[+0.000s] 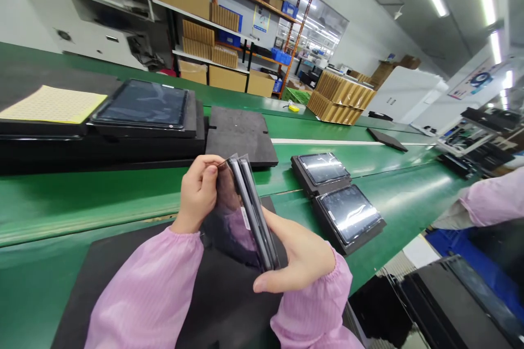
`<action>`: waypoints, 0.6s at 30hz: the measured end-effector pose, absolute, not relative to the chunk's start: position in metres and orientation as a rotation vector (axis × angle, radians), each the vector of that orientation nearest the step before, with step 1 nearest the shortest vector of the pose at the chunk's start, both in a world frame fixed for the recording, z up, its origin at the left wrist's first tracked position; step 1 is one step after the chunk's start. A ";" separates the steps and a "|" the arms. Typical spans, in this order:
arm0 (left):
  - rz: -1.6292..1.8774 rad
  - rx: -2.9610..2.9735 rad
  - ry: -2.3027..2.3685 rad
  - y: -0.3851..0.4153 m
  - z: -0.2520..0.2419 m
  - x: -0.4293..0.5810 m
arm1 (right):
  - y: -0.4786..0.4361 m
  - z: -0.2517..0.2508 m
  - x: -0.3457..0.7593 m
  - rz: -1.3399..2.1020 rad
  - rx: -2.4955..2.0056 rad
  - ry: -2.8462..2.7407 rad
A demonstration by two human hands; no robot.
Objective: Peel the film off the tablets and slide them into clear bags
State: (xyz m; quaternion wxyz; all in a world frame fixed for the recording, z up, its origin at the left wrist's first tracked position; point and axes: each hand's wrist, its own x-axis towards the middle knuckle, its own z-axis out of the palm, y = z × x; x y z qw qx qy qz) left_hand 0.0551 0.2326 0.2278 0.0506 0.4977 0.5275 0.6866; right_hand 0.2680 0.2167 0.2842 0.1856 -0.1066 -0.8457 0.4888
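Two thin dark tablets [256,212] are held together on edge, tilted, in front of me. My right hand [301,253] wraps round their lower right side, thumb at the bottom edge. My left hand [198,191] is closed in a pinch at the upper left corner, on what looks like a clear film [228,188] over the glossy face. That face reflects a pink sleeve, so how far the film is lifted is hard to tell. A small white label [245,218] shows near the tablets' edge. Below lies a black mat [151,289].
Two tablets on black foam blocks [321,168] [350,212] lie to the right on the green bench [135,196]. A foam pad [241,133] sits ahead. Another tablet [143,103] and a yellow sheet [53,104] rest at left. Another person's sleeve [497,199] enters at right.
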 end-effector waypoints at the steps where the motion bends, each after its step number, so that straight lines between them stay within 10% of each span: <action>1: 2.093 1.531 1.631 0.232 0.230 0.057 | 0.219 0.282 0.273 1.396 -0.328 -2.388; 18: 1.940 1.584 1.850 0.232 0.235 0.050 | 0.224 0.273 0.267 1.416 -0.624 -2.060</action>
